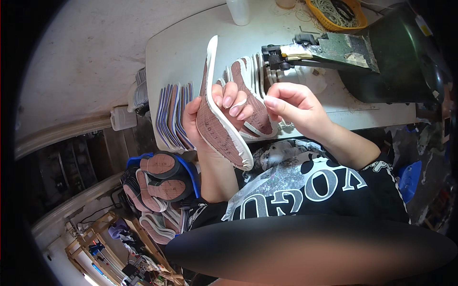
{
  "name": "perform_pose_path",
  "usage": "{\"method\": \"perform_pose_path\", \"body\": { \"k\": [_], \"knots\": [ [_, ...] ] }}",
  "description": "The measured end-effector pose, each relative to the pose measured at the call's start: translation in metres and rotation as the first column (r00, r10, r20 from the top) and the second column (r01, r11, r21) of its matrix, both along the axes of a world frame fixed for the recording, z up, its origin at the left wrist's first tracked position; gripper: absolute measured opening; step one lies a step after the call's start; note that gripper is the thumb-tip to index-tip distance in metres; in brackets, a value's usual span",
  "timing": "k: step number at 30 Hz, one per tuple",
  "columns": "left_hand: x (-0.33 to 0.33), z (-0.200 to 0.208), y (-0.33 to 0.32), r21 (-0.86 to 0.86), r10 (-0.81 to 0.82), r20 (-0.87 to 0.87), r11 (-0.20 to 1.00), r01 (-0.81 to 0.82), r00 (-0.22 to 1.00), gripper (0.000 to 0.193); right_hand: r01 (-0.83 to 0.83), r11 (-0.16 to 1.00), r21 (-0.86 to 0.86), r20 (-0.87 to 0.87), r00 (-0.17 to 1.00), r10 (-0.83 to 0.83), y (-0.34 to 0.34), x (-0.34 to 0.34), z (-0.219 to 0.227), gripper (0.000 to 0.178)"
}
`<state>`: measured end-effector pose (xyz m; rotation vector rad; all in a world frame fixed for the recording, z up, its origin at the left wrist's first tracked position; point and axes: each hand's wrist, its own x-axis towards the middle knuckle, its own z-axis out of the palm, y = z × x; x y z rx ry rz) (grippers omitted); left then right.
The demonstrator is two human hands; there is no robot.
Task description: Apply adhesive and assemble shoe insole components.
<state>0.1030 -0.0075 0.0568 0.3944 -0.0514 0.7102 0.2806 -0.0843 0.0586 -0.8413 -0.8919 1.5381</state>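
A shoe insole (pixel 215 126) with a brown woven-looking face and a thick white edge stands tilted in my left hand (pixel 231 99). My left thumb is on its left side and the curled fingers are on its right; one finger wears a white band. To the right of it, apart from the insole, my right hand (pixel 298 106) is raised with thumb and forefinger pressed together. Whatever they pinch, if anything, is too small to make out. Behind both hands, more brown and white insoles (pixel 244 78) stand in a row on the white table (pixel 186 52), partly hidden by my fingers.
Striped blue and white insoles (pixel 174 117) form a row at the table's left. A dark green machine (pixel 396 57) with a projecting arm (pixel 329 50) takes up the right. At the back are a white cup (pixel 238 12) and a yellow basket (pixel 327 21). Lower left, a blue crate (pixel 194 178) holds insoles.
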Motion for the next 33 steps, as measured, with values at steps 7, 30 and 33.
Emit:
{"method": "perform_pose_path", "body": {
  "k": [7,30,33],
  "knots": [
    [0.005,0.003,-0.006,0.014,0.019,-0.016,1.000,-0.018,1.000,0.028,0.113,0.992,0.061,0.116,0.986,-0.119,0.005,-0.015,-0.013,0.029],
    [-0.004,0.005,-0.013,0.154,0.023,-0.048,0.988,-0.015,0.999,0.031,0.028,1.000,0.003,-0.141,0.990,-0.027,0.009,-0.027,-0.012,0.031],
    [0.001,0.009,-0.016,0.134,0.031,-0.023,0.991,-0.028,0.999,0.030,0.069,0.997,0.042,-0.150,0.987,-0.062,0.009,-0.031,-0.014,0.033]
  ]
}}
